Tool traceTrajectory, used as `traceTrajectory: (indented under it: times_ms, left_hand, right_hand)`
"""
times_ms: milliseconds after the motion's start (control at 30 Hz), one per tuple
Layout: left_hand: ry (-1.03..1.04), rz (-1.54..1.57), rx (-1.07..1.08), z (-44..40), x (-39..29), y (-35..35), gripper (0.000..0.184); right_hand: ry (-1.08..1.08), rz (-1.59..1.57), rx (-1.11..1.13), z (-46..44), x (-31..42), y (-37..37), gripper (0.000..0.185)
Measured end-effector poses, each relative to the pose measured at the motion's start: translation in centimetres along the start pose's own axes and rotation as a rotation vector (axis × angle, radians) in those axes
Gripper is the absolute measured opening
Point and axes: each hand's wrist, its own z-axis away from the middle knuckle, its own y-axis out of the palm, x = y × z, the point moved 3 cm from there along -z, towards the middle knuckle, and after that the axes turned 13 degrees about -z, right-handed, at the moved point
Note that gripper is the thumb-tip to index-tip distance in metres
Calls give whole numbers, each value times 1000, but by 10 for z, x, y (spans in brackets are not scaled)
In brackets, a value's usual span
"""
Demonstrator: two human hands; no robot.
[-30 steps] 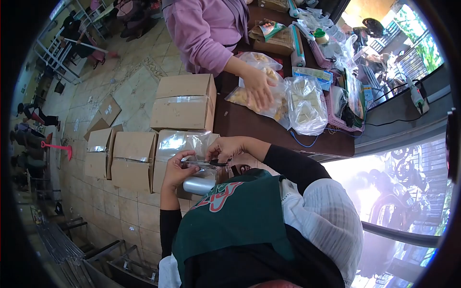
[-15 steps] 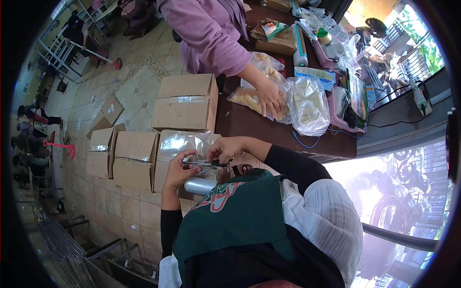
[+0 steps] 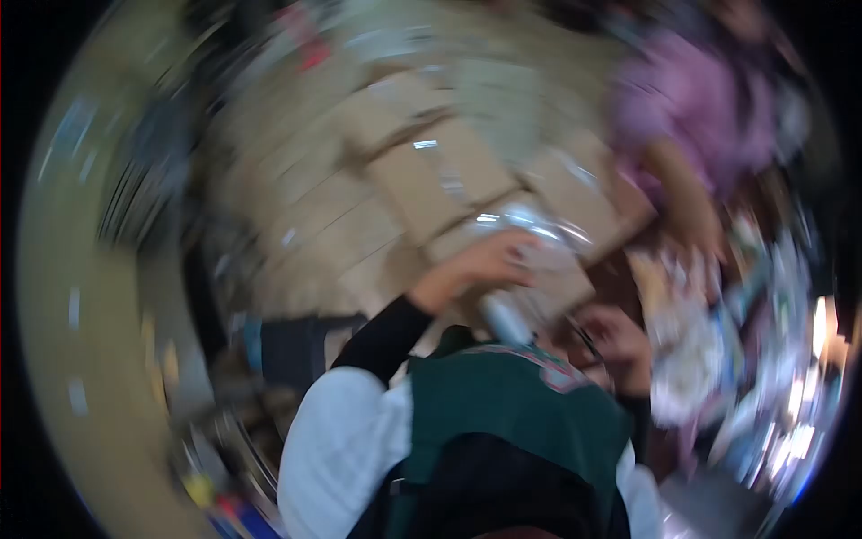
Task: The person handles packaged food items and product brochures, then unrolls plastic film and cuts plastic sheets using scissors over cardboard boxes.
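Note:
The view is heavily smeared by motion. My left hand (image 3: 492, 259) has its fingers curled at the near edge of a clear plastic sheet (image 3: 530, 223), which lies over a cardboard box (image 3: 561, 280). Between my hands, a pale plastic roll (image 3: 505, 319) rests against the front of my green apron. My right hand (image 3: 618, 334) is closed around a pair of scissors (image 3: 584, 336); only a dark, thin streak of them shows, and the blades are blurred.
More taped cardboard boxes (image 3: 440, 175) stand on the tiled floor beyond. On the right, a co-worker in a pink top (image 3: 664, 99) reaches down to bagged goods (image 3: 687, 359) on a dark table. A dark bin-like object (image 3: 292, 349) is at the left.
My head has turned left, swinging the whole view and blurring it. My right hand with the scissors has drawn back from the plastic sheet, away from my left hand.

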Motion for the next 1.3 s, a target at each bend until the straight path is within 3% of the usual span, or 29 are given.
traceTrajectory:
  times_ms: [33,67,100,133,167,233,333,433,567,600,667,767,900,967,1133,1233,1300]
  left_hand:
    - [11,-18,-106,2,10,2,59]
    - [90,-94,-227,-3,17,0,54]
    - [-15,-128,-342,0,12,-2,47]
    - [-21,-76,-527,-3,19,5,39]
    - [2,-331,-609,-18,46,16,35]
    - [-131,-405,-637,-26,69,33,32]
    - [-512,-375,-536,-10,42,31,26]
    - [-590,-410,-666,7,17,27,20]
    - [-447,-529,-1015,9,42,31,26]
    - [-539,-569,-957,29,15,24,32]
    - [-670,-552,-1026,35,27,23,34]
    - [-729,-383,-981,65,23,30,37]
    - [-774,-264,-798,89,2,73,52]
    - [-691,-441,-723,90,-1,90,49]
    - [-714,-420,-996,89,2,104,42]
    - [-727,-257,-1021,101,-24,105,40]
    - [-665,-162,-1179,104,-17,112,42]
  right_hand:
    - [104,-187,25,6,-5,-4,53]
    - [265,-193,-133,14,-18,-18,57]
    - [94,-157,-76,13,-24,-17,59]
    - [80,-144,-122,14,-29,-20,58]
    - [54,-126,-197,8,-29,-22,56]
    - [-3,-63,-250,-22,-21,-2,53]
    - [-19,24,-240,-55,-26,13,49]
    - [-1,164,-188,-80,-52,4,54]
    - [-100,460,-94,-103,-56,-4,56]
    - [-177,587,-88,-107,-62,-16,55]
    - [-328,776,-94,-117,-67,-31,53]
    - [-93,561,-146,-120,-60,-22,52]
    - [-34,467,-29,-140,-71,-48,58]
    - [-35,454,-51,-135,-59,-24,60]
    - [67,361,-32,-134,-32,11,52]
    - [24,230,106,-135,-32,22,46]
    - [-25,142,171,-138,-31,27,43]
